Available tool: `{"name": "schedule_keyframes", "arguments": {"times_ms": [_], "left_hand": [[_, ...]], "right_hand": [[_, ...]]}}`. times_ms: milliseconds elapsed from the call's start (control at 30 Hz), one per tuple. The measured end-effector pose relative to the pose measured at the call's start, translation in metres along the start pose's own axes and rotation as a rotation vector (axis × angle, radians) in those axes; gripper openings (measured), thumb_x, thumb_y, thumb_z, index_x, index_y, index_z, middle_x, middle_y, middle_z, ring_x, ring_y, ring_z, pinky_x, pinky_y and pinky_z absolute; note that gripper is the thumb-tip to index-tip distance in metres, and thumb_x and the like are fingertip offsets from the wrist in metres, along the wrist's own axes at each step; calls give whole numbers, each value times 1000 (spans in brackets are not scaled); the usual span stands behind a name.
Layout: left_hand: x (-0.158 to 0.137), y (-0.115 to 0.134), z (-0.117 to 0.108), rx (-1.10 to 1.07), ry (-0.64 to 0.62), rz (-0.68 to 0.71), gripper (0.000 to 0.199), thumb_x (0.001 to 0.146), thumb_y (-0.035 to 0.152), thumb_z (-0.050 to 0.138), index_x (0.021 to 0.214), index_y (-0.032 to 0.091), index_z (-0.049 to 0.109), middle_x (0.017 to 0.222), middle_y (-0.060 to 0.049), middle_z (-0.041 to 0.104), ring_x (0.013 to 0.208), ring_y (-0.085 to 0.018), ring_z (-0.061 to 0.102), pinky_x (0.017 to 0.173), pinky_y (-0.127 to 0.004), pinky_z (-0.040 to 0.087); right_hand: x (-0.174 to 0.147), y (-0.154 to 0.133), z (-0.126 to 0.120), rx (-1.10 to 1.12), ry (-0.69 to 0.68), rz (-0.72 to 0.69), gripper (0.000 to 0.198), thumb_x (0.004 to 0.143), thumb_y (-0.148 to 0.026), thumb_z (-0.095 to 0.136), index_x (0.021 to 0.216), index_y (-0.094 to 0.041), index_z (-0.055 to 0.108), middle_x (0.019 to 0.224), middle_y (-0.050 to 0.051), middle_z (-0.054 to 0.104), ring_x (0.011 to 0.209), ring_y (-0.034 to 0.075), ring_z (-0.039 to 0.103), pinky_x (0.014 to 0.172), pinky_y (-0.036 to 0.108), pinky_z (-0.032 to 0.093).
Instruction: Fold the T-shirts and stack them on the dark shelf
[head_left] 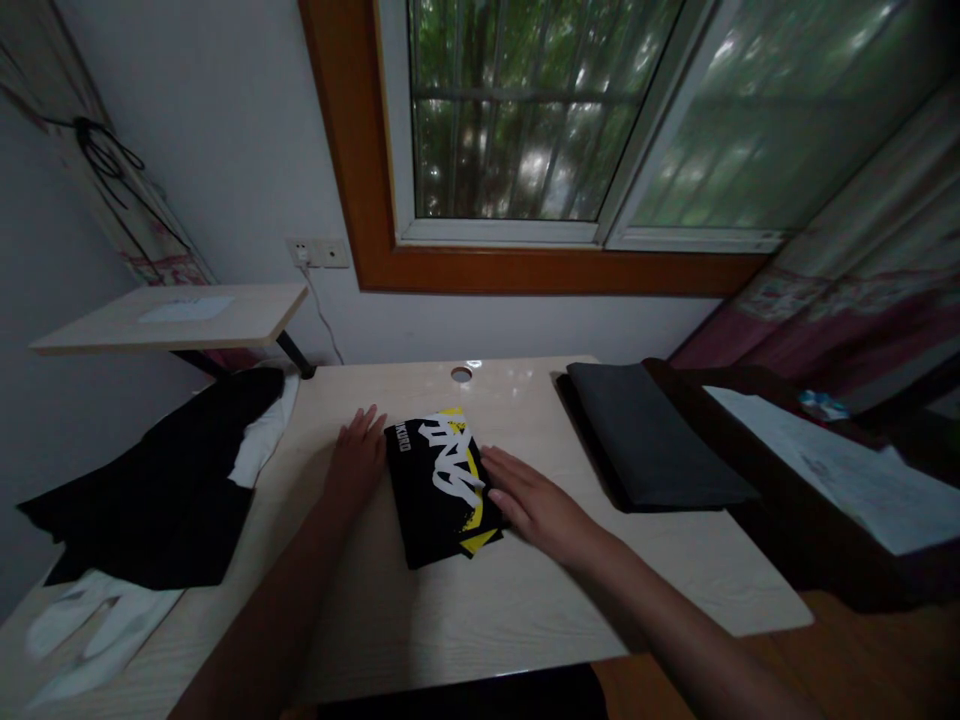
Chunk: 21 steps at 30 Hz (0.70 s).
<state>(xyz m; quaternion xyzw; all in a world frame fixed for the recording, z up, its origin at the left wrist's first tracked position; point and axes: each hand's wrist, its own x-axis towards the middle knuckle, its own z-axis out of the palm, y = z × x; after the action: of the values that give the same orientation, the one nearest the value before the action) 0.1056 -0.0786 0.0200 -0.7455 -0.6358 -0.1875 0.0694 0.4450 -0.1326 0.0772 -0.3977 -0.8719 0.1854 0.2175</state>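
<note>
A black folded garment with white lettering and yellow patches lies flat on the pale wooden desk, in the middle of the head view. It looks like a folded T-shirt. At its left edge rests my left hand, palm down with the fingers stretched toward the window. My right hand lies along the right edge, its fingertips touching the cloth. Both hands are open and hold nothing. A yellow-and-black corner sticks out at the garment's lower right.
Black and white clothes lie in a heap on the left, beside a small raised shelf. A dark grey folder-like item sits on the right. Beyond the desk are a window, a wall socket and papers.
</note>
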Motion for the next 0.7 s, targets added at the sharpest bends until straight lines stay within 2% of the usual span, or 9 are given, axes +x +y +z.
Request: {"name": "schedule_keyframes", "arguments": {"times_ms": [100,200,300,400,533,700], "left_hand": [[1,5,-4,-37,-30,157,48,103,31,30,146,20,50,160,-8,42,152,-25,29,124,-51,26],[0,8,-6,-43,-95,255,48,103,31,31,146,22,50,157,-6,46,150,-23,33,124,-50,27],[-1,9,-5,-31,-137,258,49,103,31,31,148,23,48,156,-7,47,149,-24,36,122,-50,30],[-2,9,-5,-10,-160,241,50,104,30,29,150,23,45,159,-6,42,150,-23,34,122,-50,29],[0,9,-4,2,-182,217,50,104,31,28,151,23,43,160,-4,40,150,-24,34,121,-50,30],[0,11,-4,-9,-169,192,50,104,34,30,152,26,41,161,-3,39,151,-25,32,122,-49,29]], "right_hand": [[26,-8,13,-49,36,-56,52,104,-40,45,154,-26,42,161,6,38,149,26,35,122,51,34],[52,-15,35,-105,3,-131,53,104,-40,43,152,-19,45,161,11,36,150,26,33,123,49,32],[78,-18,56,-156,-66,-170,57,103,-44,45,151,-12,46,162,15,33,152,28,29,124,50,28],[99,-14,68,-190,-112,-166,58,103,-45,44,152,-13,44,162,15,34,152,28,27,125,52,23],[118,0,69,-227,-121,-121,63,103,-52,41,153,-13,42,163,14,30,153,28,24,125,50,22],[123,19,64,-254,-78,-18,65,103,-55,39,155,-17,39,163,13,32,154,27,21,124,53,21]]}}
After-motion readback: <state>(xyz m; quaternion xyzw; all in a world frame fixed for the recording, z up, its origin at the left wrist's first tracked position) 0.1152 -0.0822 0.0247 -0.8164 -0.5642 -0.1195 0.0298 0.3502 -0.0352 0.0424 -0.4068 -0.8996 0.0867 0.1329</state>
